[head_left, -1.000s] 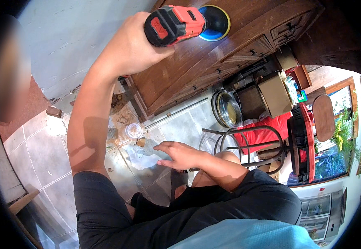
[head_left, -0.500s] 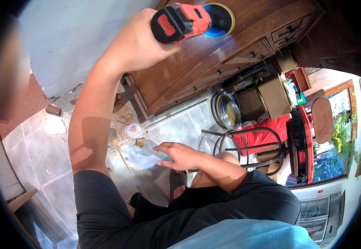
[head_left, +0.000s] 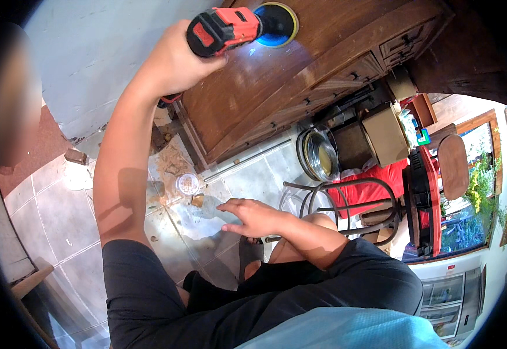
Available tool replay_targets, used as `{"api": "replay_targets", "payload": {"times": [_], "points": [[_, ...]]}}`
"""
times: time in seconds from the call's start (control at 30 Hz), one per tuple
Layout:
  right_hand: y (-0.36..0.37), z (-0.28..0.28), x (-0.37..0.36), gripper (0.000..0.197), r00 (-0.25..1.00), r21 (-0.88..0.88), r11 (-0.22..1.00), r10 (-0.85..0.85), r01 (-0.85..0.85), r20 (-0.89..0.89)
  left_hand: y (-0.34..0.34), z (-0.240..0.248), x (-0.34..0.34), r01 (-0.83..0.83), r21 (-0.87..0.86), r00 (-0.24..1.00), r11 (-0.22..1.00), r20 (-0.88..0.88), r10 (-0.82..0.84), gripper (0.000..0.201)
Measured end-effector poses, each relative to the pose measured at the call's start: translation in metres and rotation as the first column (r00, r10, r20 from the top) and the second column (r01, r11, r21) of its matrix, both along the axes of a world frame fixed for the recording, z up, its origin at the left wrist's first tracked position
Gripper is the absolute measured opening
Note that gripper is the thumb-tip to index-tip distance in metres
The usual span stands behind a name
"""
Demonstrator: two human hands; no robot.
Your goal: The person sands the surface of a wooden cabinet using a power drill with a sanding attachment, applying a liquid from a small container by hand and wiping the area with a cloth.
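Wrapping the fingers of the left hand (head_left: 182, 58) around the drill (head_left: 224, 32), grasping it firmly by the handle. Holding the drill up and forward, aiming the disc (head_left: 282, 26), blue with a yellow rim, at the broad wood face of the cabinet (head_left: 236, 96). Either touching the wood with the disc or hovering just off it: not telling which from this angle. Throwing a pale glow (head_left: 259, 52) onto the wood beside the disc.

Holding nothing in the right hand (head_left: 253, 216), spreading its released fingers loosely with the thumb apart, pointing toward a tub (head_left: 188, 184) and a wood chip (head_left: 197, 200) on the floor (head_left: 67, 224).

For good work here, probably wanting the disc laid flat, pressing lightly and evenly rather than digging in one side of the rim. Likely wanting slow, overlapping sweeps along the grain, pausing nowhere long enough to burn or gouge a ring. Reaching one-handed, probably risking a kick or skid; perhaps steadying better by bringing the elbow closer in. Easing pressure near the cabinet's edges and the wall (head_left: 90, 58), probably avoiding rounded corners and scuffs. Using the glow for spotting scratches or missed patches.
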State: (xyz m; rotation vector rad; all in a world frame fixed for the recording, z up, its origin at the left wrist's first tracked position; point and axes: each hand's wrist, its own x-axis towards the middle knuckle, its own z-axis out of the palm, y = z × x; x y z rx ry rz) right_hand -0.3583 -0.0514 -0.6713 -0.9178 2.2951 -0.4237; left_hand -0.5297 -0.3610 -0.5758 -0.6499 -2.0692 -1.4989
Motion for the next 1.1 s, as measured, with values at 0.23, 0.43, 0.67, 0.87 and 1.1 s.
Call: {"api": "replay_targets", "payload": {"times": [0.23, 0.43, 0.67, 0.87, 1.1], "points": [[0.003, 0.001, -0.001, 0.057, 1.0, 0.014, 1.0, -0.001, 0.001, -0.001, -0.003, -0.008, 0.004, 0.055, -0.075, 0.996, 0.996, 0.07, -0.049, 0.032], [0.0, 0.002, -0.001, 0.055, 1.0, 0.038, 0.999, -0.016, 0.016, 0.016, 0.003, -0.015, 0.005, 0.028, 0.09, 0.997, 0.996, -0.072, -0.022, 0.028], [0.002, -0.004, -0.003, 0.056, 1.0, 0.018, 1.0, 0.001, -0.001, 0.019, -0.006, -0.011, 0.009, 0.021, -0.091, 0.996, 0.996, 0.094, -0.012, 0.031], [0.0, -0.001, -0.003, 0.056, 1.0, 0.018, 1.0, 0.008, -0.009, 0.011, 0.002, -0.018, 0.009, 0.067, 0.035, 0.997, 0.997, -0.037, -0.066, 0.027], [-0.001, -0.002, -0.002, 0.056, 1.0, 0.033, 0.999, -0.006, 0.005, 0.027, 0.004, -0.007, 0.023, 0.013, 0.015, 1.0, 1.0, -0.017, -0.013, 0.026]]}}
